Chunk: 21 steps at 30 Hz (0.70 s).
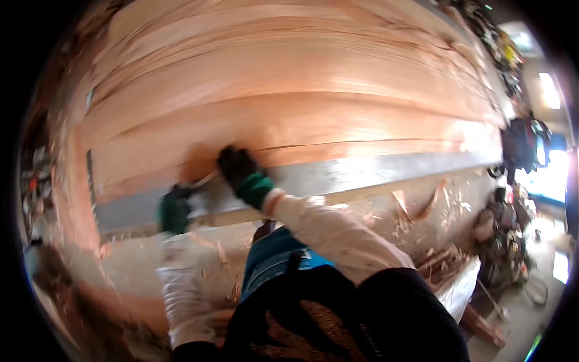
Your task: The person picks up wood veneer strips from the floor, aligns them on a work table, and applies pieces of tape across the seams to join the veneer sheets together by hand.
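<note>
A broad stack of thin reddish-brown wood veneer sheets lies in front of me, with wavy, split edges. Along its near side runs a grey metal strip. My right hand, in a black and green glove, rests on the near edge of the veneer with its fingers laid on the sheet. To its left is my left hand, gloved in dark green and smeared by motion, over the grey strip. A small pale sliver shows between the hands; whether the left fingers grip it is unclear.
Torn veneer scraps litter the floor beside the stack. A pile of wood strips with a white sheet lies at lower right. Further right stand a dark machine or vehicle and assorted clutter.
</note>
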### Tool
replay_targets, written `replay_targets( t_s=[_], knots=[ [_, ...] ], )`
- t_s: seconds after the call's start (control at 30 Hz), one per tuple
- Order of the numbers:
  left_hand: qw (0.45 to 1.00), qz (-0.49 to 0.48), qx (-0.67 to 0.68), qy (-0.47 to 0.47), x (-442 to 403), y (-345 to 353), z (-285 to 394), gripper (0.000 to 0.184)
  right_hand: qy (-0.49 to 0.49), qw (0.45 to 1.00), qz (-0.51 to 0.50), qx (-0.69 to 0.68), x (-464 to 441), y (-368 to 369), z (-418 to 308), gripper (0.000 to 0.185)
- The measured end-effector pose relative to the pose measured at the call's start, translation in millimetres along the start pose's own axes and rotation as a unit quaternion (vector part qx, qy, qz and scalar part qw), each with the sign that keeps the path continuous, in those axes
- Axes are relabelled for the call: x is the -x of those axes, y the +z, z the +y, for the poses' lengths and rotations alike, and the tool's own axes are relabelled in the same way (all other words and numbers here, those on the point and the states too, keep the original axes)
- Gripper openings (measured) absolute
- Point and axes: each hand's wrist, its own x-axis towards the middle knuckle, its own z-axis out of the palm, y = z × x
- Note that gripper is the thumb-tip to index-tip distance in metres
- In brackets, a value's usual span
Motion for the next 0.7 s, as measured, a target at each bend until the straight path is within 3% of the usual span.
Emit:
replay_targets(
  t_s=[0.07,0.1,0.17,0.2,0.23,0.3,0.37,0.43,0.47,0.5,0.57,0.63,0.7],
  knots=[
    [0.984,0.113,0.000,-0.137,6.7,-50.5,30.6,0.029,0.046,0.998,-0.034,-0.026,-5.5,12.6,-13.5,0.046],
    [0.984,0.126,-0.098,-0.074,5.5,-69.2,19.2,0.027,0.071,0.995,-0.037,-0.061,-10.1,17.5,-14.7,0.043],
    [0.992,0.072,-0.076,-0.075,14.0,-83.6,24.6,0.028,0.068,0.976,-0.162,-0.130,-33.0,-5.4,-3.0,0.039],
    [0.994,0.037,-0.031,-0.096,20.0,-74.0,20.1,0.028,0.004,0.971,-0.192,-0.143,-27.1,-60.3,24.8,0.034],
    [0.993,0.002,0.014,-0.120,26.0,-63.3,12.0,0.029,-0.010,0.987,-0.083,-0.135,-6.2,-67.9,47.6,0.033],
    [0.989,0.006,0.008,-0.150,58.3,-17.2,14.5,0.030,-0.041,0.983,0.133,-0.118,38.7,-77.2,92.7,0.033],
    [0.968,-0.051,0.026,-0.244,77.8,40.1,12.4,0.030,-0.017,0.981,0.089,-0.171,92.9,-113.0,184.4,0.032],
    [0.969,-0.021,0.033,-0.242,117.2,127.3,53.9,0.032,0.094,0.971,0.057,-0.211,157.2,-149.7,275.9,0.032],
    [0.976,-0.067,-0.025,-0.205,129.9,170.7,98.4,0.037,0.143,0.968,0.075,-0.193,183.1,-159.5,314.6,0.033],
    [0.976,-0.116,-0.085,-0.166,134.4,208.7,140.6,0.046,0.216,0.959,0.023,-0.184,205.7,-167.2,347.0,0.035],
    [0.977,-0.123,0.107,-0.137,122.7,277.7,150.6,0.044,0.229,0.953,0.024,-0.196,230.6,-170.2,390.2,0.027],
    [0.966,-0.136,0.195,-0.102,107.2,337.1,194.0,0.042,0.190,0.963,0.021,-0.190,239.1,-159.0,407.7,0.019],
    [0.965,-0.164,0.185,-0.081,91.6,376.9,234.1,0.042,0.160,0.971,-0.007,-0.176,241.0,-154.7,418.9,0.012]
  ],
)
